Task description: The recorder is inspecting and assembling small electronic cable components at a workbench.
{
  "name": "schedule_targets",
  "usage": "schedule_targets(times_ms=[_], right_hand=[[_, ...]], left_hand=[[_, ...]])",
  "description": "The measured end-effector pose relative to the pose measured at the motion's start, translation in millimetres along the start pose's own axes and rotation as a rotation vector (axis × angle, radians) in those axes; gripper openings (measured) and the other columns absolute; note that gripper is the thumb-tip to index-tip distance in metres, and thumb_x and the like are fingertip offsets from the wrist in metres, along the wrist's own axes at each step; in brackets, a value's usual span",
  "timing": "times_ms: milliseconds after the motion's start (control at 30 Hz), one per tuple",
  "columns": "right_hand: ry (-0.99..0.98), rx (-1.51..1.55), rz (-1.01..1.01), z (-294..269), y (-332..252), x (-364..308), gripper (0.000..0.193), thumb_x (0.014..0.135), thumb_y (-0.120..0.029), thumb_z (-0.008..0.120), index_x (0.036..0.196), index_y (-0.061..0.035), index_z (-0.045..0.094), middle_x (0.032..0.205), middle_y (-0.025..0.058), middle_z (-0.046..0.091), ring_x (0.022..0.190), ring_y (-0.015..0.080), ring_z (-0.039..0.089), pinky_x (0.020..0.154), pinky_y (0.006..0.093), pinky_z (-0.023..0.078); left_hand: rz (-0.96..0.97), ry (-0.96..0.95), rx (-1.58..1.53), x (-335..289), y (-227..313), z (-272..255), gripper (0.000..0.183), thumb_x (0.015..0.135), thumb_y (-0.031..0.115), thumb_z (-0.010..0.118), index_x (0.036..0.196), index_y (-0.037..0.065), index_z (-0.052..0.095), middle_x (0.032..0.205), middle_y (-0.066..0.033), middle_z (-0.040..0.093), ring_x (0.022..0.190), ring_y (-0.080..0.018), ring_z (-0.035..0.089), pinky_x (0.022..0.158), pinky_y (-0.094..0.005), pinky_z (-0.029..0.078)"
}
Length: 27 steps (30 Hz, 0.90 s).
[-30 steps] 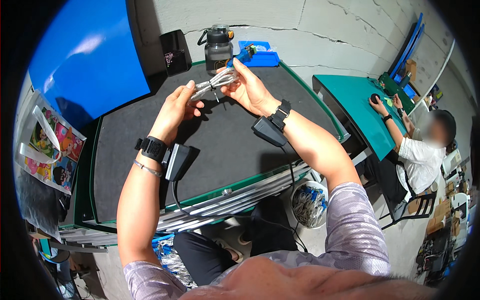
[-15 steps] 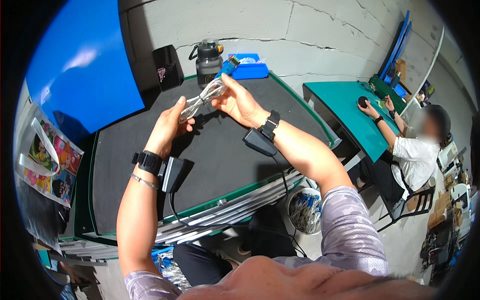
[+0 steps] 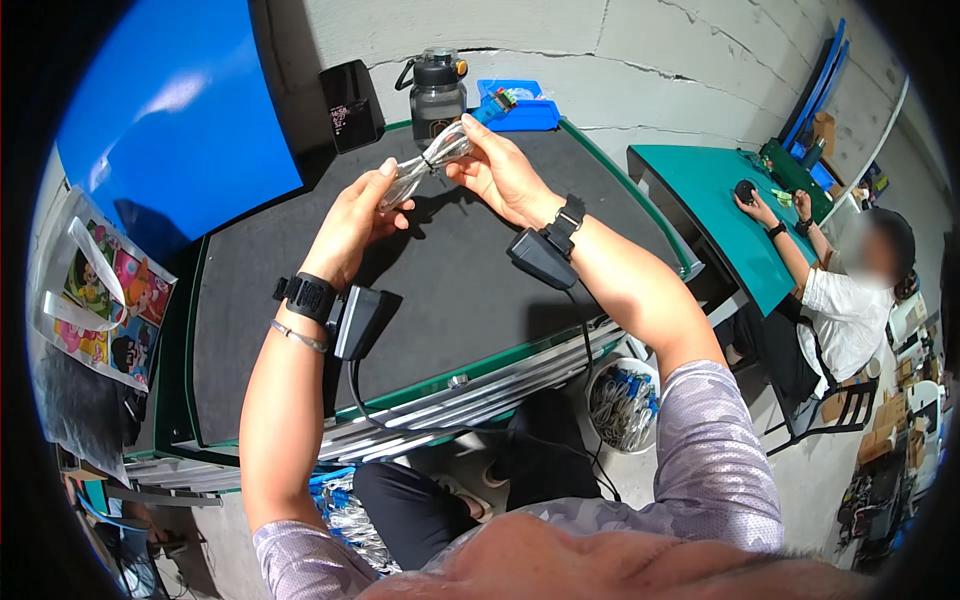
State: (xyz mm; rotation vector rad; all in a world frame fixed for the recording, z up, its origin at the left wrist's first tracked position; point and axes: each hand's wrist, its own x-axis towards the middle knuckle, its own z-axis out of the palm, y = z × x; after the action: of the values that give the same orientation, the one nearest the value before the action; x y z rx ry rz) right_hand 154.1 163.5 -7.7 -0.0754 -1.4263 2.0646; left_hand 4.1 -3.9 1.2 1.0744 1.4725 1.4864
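Note:
A coiled grey cable [image 3: 432, 161], bound at its middle with a dark tie, is held up over the dark mat. My left hand [image 3: 352, 222] pinches the coil's near-left end between thumb and fingers. At the opposite end, my right hand [image 3: 503, 180] grips the coil with thumb and fingers. Beyond my right fingertips sticks out a blue connector [image 3: 492, 107] with small green and red parts at its tip. Each wrist wears a black strap with a wired black box.
Behind the cable stand a dark bottle [image 3: 437, 90], a black box [image 3: 351, 106] and a blue tray [image 3: 530, 116]. A white bucket [image 3: 645, 437] of bundled cables sits below the bench. At right, a person works at a green table [image 3: 690, 190].
The whole view has shifted, so the bench and my hands appear farther up and to the right. Both hands keep nearly the same hold on the cable.

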Motion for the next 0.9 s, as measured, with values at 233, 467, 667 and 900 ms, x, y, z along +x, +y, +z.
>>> schedule_targets(times_ms=[233, 467, 667, 900], right_hand=[[0.000, 0.002, 0.034, 1.8, -1.2, -1.2, 0.035, 0.100, -0.041, 0.052, 0.099, -0.0071, 0.062, 0.092, 0.0049, 0.066, 0.076, 0.0137, 0.061, 0.073, 0.0282, 0.052], [-0.015, 0.021, 0.063, 2.5, -2.0, -2.1, 0.035, 0.101, -0.042, 0.051, 0.098, -0.0081, 0.060, 0.089, 0.0042, 0.065, 0.073, 0.0138, 0.062, 0.072, 0.0280, 0.052], [0.032, 0.013, 0.056, 2.8, -1.2, -1.3, 0.034, 0.100, -0.042, 0.052, 0.098, -0.0087, 0.060, 0.088, 0.0031, 0.064, 0.072, 0.0128, 0.061, 0.071, 0.0271, 0.052], [0.026, -0.004, 0.030, 0.9, 0.5, -1.5, 0.033, 0.100, -0.041, 0.052, 0.102, -0.0088, 0.059, 0.093, 0.0031, 0.064, 0.077, 0.0127, 0.060, 0.072, 0.0265, 0.051]], left_hand=[[0.074, -0.030, 0.013, 4.1, -3.6, -4.3, 0.043, 0.099, 0.047, 0.051, 0.106, 0.006, 0.061, 0.084, -0.0033, 0.065, 0.067, -0.0062, 0.055, 0.066, -0.0214, 0.045], [0.112, -0.077, 0.016, 6.3, -5.8, -7.4, 0.042, 0.100, 0.046, 0.049, 0.102, 0.006, 0.062, 0.080, -0.0044, 0.065, 0.061, -0.0067, 0.053, 0.060, -0.0222, 0.044], [-0.031, -0.068, -0.079, 2.6, -2.4, -4.1, 0.046, 0.100, 0.050, 0.046, 0.105, 0.006, 0.061, 0.082, -0.0052, 0.067, 0.065, -0.0087, 0.057, 0.066, -0.0242, 0.046], [-0.038, -0.053, -0.103, 4.3, -4.6, -3.5, 0.043, 0.100, 0.047, 0.048, 0.112, 0.008, 0.060, 0.093, -0.0052, 0.068, 0.073, -0.0088, 0.061, 0.071, -0.0252, 0.048]])
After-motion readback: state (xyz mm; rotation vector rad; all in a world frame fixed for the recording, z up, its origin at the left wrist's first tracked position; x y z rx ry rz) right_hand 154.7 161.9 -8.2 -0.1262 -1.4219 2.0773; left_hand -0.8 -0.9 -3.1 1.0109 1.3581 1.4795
